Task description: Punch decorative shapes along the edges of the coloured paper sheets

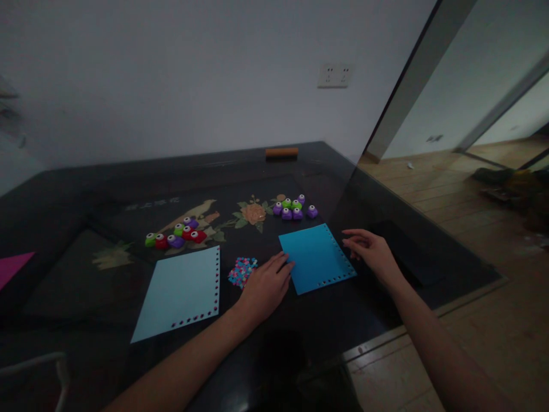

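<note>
A bright blue paper sheet (315, 257) with punched holes along two edges lies on the dark table (86, 189). My left hand (263, 286) rests flat on the table, its fingertips touching the sheet's left edge. My right hand (373, 252) hovers at the sheet's right edge, fingers apart, holding nothing. A small pile of coloured paper bits (242, 270) lies just left of my left hand. Farther left lies a pale blue sheet (180, 292), also punched along two edges.
Two clusters of small craft punches stand behind the sheets: red, green and purple ones (175, 236), purple and green ones (294, 208). An orange cylinder (281, 152) lies at the table's far edge. A pink sheet (12, 266) pokes in at the left. Wooden floor (450, 189) extends right.
</note>
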Demonstrator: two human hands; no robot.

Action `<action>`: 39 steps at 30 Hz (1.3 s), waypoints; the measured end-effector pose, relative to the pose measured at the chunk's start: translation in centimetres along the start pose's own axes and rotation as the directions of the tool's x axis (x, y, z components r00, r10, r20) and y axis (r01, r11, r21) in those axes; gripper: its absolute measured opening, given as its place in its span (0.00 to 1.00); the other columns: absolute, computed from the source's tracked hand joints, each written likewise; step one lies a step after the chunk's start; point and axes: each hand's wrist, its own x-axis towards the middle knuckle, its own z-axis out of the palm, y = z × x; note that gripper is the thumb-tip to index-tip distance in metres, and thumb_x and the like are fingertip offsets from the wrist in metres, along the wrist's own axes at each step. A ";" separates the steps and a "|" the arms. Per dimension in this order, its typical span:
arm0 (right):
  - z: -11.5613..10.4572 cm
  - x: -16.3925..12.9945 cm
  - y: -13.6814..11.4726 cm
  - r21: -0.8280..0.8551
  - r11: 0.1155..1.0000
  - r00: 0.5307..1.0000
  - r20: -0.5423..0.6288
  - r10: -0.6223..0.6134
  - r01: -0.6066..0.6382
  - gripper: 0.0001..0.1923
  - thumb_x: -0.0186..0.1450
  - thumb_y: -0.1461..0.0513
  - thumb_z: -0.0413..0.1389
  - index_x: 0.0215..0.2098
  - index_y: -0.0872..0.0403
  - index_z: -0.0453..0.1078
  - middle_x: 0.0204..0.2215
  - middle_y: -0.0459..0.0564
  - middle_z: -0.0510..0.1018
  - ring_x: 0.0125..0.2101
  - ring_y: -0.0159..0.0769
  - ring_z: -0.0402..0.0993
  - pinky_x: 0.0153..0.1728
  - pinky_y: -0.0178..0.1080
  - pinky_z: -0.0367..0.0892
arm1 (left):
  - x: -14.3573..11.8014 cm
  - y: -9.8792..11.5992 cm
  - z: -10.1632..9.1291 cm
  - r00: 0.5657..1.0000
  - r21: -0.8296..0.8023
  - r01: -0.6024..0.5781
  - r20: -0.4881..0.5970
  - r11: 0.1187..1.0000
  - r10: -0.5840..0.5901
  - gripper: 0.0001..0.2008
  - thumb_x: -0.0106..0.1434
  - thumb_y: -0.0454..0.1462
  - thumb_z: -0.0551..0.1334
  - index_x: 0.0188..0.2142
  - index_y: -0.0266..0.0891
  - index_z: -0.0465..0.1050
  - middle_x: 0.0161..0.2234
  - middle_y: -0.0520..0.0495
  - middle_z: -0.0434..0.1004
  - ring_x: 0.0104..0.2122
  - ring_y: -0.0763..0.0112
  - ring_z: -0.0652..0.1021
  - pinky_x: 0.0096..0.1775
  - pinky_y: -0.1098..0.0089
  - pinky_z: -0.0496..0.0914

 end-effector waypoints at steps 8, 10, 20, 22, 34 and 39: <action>0.3 0.0 0.3 -0.229 0.965 0.991 -0.002 -0.134 0.130 0.15 0.54 0.56 0.60 0.38 0.53 0.75 0.31 0.51 0.78 0.28 0.38 0.71 0.31 0.40 0.66 | 0.0 0.0 0.1 1.000 -0.008 0.004 -0.004 1.000 -0.004 0.15 0.63 0.32 0.56 0.50 0.37 0.69 0.53 0.39 0.70 0.54 0.59 0.70 0.51 0.58 0.69; 0.4 -0.2 -0.1 -0.272 0.955 0.992 0.000 -0.127 0.122 0.15 0.54 0.56 0.59 0.38 0.53 0.76 0.28 0.50 0.78 0.26 0.37 0.70 0.29 0.40 0.65 | 0.0 -0.1 0.1 1.000 -0.010 0.008 -0.011 1.000 -0.008 0.15 0.63 0.32 0.55 0.50 0.38 0.69 0.53 0.39 0.70 0.54 0.59 0.70 0.51 0.58 0.70; 0.7 -0.3 0.3 -0.310 0.936 0.986 0.031 -0.164 0.165 0.15 0.57 0.57 0.56 0.40 0.52 0.76 0.33 0.51 0.79 0.31 0.40 0.72 0.32 0.40 0.65 | 0.0 0.0 0.0 1.000 -0.004 0.007 0.001 1.000 -0.007 0.16 0.63 0.32 0.56 0.50 0.36 0.69 0.53 0.38 0.70 0.54 0.58 0.70 0.51 0.58 0.69; 0.7 -0.3 0.4 -0.329 0.927 0.983 0.032 -0.179 0.180 0.15 0.57 0.57 0.56 0.41 0.52 0.76 0.33 0.51 0.78 0.30 0.40 0.72 0.32 0.40 0.65 | 0.0 0.0 0.0 1.000 -0.006 0.005 -0.005 1.000 -0.005 0.16 0.63 0.32 0.55 0.50 0.36 0.69 0.53 0.38 0.71 0.54 0.59 0.70 0.51 0.58 0.69; 0.6 -0.5 -0.2 -0.292 0.944 0.987 0.014 -0.160 0.157 0.19 0.55 0.53 0.56 0.40 0.55 0.76 0.27 0.50 0.76 0.25 0.37 0.69 0.28 0.39 0.64 | 0.5 -0.5 -2.5 1.000 -0.081 -0.028 -0.011 0.996 0.027 0.17 0.64 0.36 0.56 0.53 0.39 0.65 0.54 0.42 0.69 0.51 0.62 0.71 0.52 0.60 0.67; 0.3 -0.3 0.2 -0.307 0.940 0.988 0.007 -0.152 0.147 0.21 0.55 0.51 0.55 0.40 0.56 0.76 0.28 0.51 0.77 0.25 0.38 0.70 0.29 0.40 0.65 | -1.4 -5.2 -7.1 0.991 -0.187 0.086 -0.081 0.979 -0.103 0.15 0.66 0.36 0.52 0.51 0.43 0.67 0.50 0.47 0.72 0.48 0.67 0.73 0.50 0.64 0.68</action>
